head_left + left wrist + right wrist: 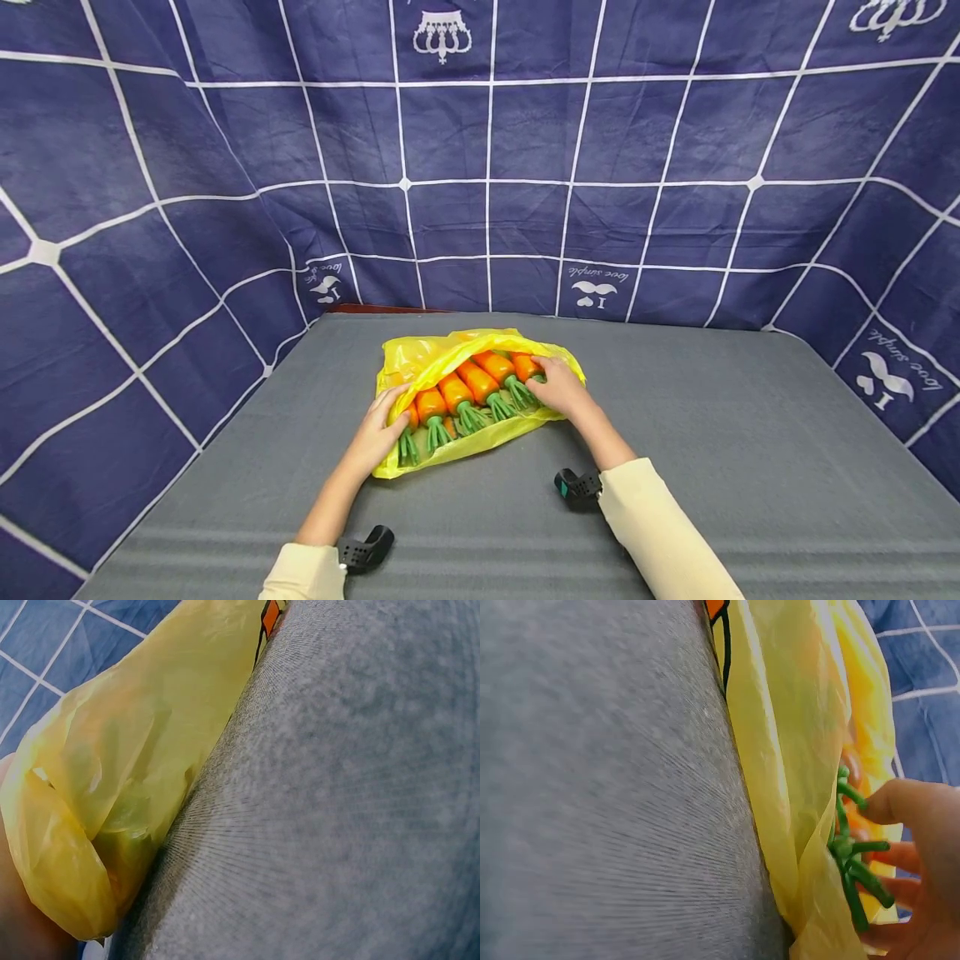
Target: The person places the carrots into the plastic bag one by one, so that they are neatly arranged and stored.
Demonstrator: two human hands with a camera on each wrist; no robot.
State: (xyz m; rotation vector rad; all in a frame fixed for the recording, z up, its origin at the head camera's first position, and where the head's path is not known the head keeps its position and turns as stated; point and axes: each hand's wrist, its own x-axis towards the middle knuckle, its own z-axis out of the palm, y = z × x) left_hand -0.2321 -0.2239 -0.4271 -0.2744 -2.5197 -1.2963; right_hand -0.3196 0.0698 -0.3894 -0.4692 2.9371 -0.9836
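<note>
A yellow plastic bag (480, 442) lies on its side, its wide mouth facing me. Inside, several orange carrots (456, 390) sit in a row with their green stems toward the opening. At the bag's left edge my left hand (377, 433) grips the plastic, thumb by the mouth and fingers over the top. My right hand (561, 387) reaches into the right end of the mouth, thumb and fingers around the rightmost carrot (525, 365). Green stems (847, 851) show beside that thumb in the right wrist view. In the left wrist view, the bag (142, 750) hides most of the left hand.
The bag rests on a grey cloth-covered table (720, 425). A dark blue curtain (540, 142) with a white grid encloses the back and sides. A reddish-brown strip (382, 308) shows at the table's back edge. Black bands (367, 550) are on both wrists.
</note>
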